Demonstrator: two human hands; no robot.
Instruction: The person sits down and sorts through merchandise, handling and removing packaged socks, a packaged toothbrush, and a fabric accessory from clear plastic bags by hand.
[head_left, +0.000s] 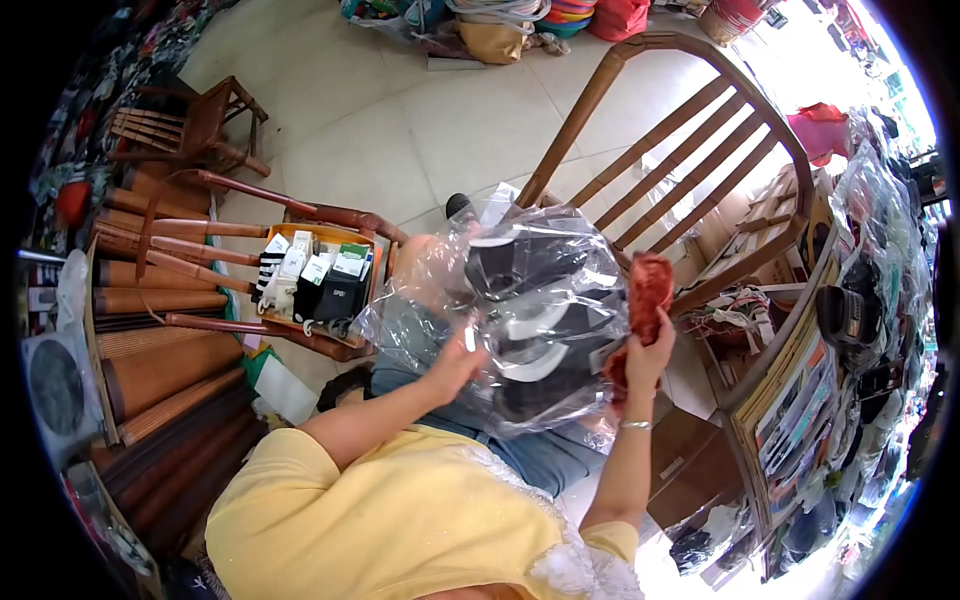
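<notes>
A large clear plastic bag (545,330) lies across my lap. Inside it are several black pieces with white bands (530,362), stacked and looking like slippers; the crinkled film blurs their outline. At the bag's left side, my left hand (460,360) is closed on the film, its fingertips partly smeared. My right hand (648,352), with a bracelet at its wrist, is wrapped around a red fuzzy item (651,285) beside the bag's right edge. A lower red part shows under that hand; the exact kind of item cannot be made out.
A wooden chair with a slatted back (690,160) stands just ahead on the right. On the left, an orange tray (325,232) of packaged socks rests on a wooden chair. Rolled mats (150,370) fill the left side; a cardboard box (690,455) and bagged goods lie right.
</notes>
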